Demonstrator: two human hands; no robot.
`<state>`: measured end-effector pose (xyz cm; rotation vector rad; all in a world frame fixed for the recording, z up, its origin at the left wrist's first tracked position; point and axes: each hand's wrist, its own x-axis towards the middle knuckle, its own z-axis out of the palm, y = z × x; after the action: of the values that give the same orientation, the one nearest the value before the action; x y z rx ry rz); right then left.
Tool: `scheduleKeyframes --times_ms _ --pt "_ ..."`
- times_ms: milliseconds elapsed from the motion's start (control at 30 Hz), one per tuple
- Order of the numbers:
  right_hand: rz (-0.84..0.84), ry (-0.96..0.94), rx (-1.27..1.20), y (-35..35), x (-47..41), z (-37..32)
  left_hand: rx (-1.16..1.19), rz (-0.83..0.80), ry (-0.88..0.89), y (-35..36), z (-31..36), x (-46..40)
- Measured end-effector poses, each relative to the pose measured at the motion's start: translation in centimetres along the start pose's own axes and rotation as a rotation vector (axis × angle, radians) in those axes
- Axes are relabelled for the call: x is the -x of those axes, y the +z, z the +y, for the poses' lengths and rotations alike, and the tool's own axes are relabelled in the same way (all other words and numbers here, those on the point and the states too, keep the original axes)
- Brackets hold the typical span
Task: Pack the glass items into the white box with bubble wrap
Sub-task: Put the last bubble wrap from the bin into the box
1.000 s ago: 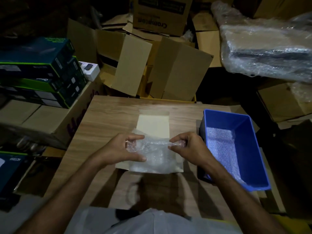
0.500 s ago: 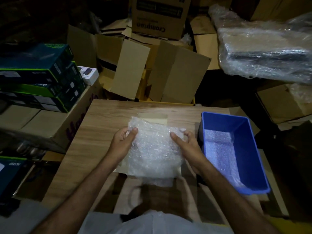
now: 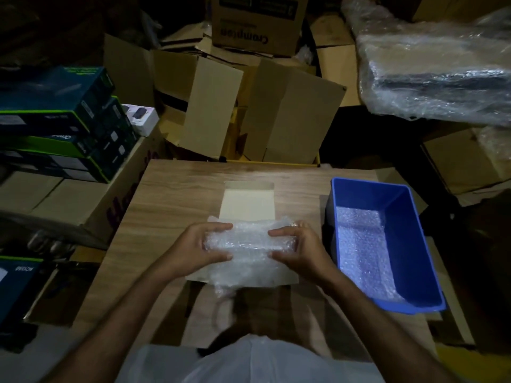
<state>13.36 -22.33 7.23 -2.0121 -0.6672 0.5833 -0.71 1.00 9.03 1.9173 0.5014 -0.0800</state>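
A sheet of bubble wrap (image 3: 249, 244) is rolled into a bundle over the white box (image 3: 247, 201), which lies flat on the wooden table (image 3: 177, 194) with its far flap open. My left hand (image 3: 201, 246) grips the bundle's left end and my right hand (image 3: 297, 248) grips its right end. Whatever is inside the wrap is hidden; no glass item shows. The loose tail of the wrap hangs over the box's near edge.
A blue plastic bin (image 3: 401, 217) with bubble wrap on its floor stands at the table's right. Open cardboard cartons (image 3: 249, 114) crowd behind the table. Stacked dark product boxes (image 3: 60, 123) sit at the left, a plastic-wrapped load (image 3: 437, 73) at the upper right.
The wrap was bunched between my hands, then spread up as a sheet; now it is folded down into a roll with both hands closed on its ends.
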Motion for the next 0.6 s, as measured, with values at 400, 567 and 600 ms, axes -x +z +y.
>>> scheduleKeyframes --times_ms 400,567,600 --pt "-0.125 -0.113 -0.388 -0.8 -1.4 0.2 0.034 -0.059 0.175 0.1 -0.4 -1.0" --pt "-0.187 -0.050 -0.305 0.6 -1.6 1.5 0.046 -0.098 0.098 -0.7 -2.5 -1.2" --pt "-0.203 -0.027 -0.286 0.6 -1.6 1.7 0.073 -0.105 0.057 -0.9 -2.7 -1.1"
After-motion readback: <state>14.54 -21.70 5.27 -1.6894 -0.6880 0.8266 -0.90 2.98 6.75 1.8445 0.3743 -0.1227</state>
